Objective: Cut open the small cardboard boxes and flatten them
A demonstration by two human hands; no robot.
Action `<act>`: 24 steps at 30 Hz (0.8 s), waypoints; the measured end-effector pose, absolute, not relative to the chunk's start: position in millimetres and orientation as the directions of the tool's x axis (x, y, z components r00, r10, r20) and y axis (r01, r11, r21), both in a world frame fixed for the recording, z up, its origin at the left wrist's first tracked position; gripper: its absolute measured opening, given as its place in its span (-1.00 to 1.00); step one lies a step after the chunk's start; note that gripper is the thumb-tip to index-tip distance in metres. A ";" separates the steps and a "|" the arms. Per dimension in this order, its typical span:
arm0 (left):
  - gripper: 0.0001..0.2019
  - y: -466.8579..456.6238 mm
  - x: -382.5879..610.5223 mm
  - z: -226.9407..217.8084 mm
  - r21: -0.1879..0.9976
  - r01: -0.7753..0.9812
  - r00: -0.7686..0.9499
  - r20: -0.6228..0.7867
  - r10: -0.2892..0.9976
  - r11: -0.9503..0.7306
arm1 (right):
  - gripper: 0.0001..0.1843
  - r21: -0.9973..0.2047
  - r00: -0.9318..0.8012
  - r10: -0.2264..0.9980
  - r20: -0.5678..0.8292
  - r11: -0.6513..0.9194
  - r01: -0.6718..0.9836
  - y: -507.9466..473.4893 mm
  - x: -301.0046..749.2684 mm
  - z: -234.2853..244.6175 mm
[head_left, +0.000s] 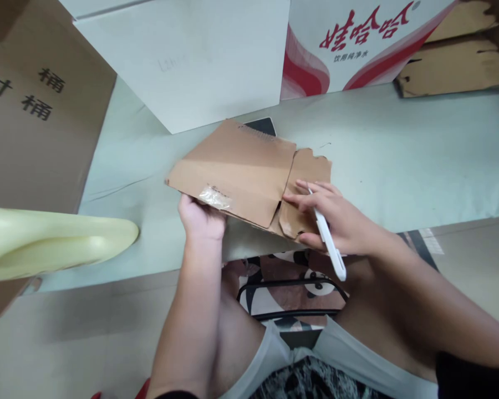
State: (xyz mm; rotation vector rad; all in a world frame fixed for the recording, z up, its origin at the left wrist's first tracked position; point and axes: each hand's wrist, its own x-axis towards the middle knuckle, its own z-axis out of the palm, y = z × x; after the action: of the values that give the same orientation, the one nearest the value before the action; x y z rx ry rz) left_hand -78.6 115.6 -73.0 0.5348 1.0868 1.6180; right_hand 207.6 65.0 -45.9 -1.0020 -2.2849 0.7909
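A folded brown cardboard box is tilted above the table, with a strip of clear tape near its lower left edge. My left hand grips it along that edge, the fingers hidden underneath. On the right, a narrower flap with a torn, wavy edge sits beyond a crease. My right hand rests its fingers on this flap, thumb at the lower edge. A slim white utility knife is held in the same hand, its thin tip pointing up toward the cardboard and its rear end toward me.
The table has a pale green cover. A white box and a red-and-white printed carton stand at the back. A dark flat object lies behind the cardboard. Left are a large carton and a pale yellow object; cut cardboard lies back right.
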 end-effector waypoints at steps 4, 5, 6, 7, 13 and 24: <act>-0.54 108.3 -70.3 -57.3 0.801 -0.596 -0.303 -0.161 0.939 -0.054 | -0.59 -0.655 -0.672 0.739 0.044 0.530 0.539 65.2 199.5 -58.1; -0.50 106.8 -68.4 -54.6 0.795 -0.602 -0.307 -0.143 0.941 -0.075 | -0.61 -0.659 -0.679 0.733 0.029 0.525 0.539 65.3 199.3 -60.5; -0.47 105.6 -66.9 -53.1 0.795 -0.598 -0.314 -0.119 0.942 -0.100 | -0.63 -0.670 -0.677 0.735 0.031 0.518 0.532 65.7 199.7 -62.4; -0.47 104.9 -65.9 -52.7 0.803 -0.583 -0.325 -0.096 0.941 -0.120 | -0.65 -0.685 -0.669 0.742 0.046 0.510 0.519 66.5 200.6 -63.8; -0.77 107.6 -75.6 -61.5 0.859 -0.499 -0.346 -0.076 0.935 -0.115 | -0.61 -0.789 -0.326 0.923 0.202 0.351 0.504 77.9 211.9 -71.2; -0.78 111.6 -80.7 -58.4 0.815 -0.573 -0.272 -0.090 0.958 -0.086 | -0.39 -0.971 0.075 0.973 -0.219 -0.209 -0.117 79.3 212.7 -66.1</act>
State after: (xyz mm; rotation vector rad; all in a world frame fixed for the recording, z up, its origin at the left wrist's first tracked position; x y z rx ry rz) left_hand -80.7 111.6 -58.4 0.5816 0.9264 1.6433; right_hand 212.7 79.3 -66.1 -1.3220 -0.9545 1.3478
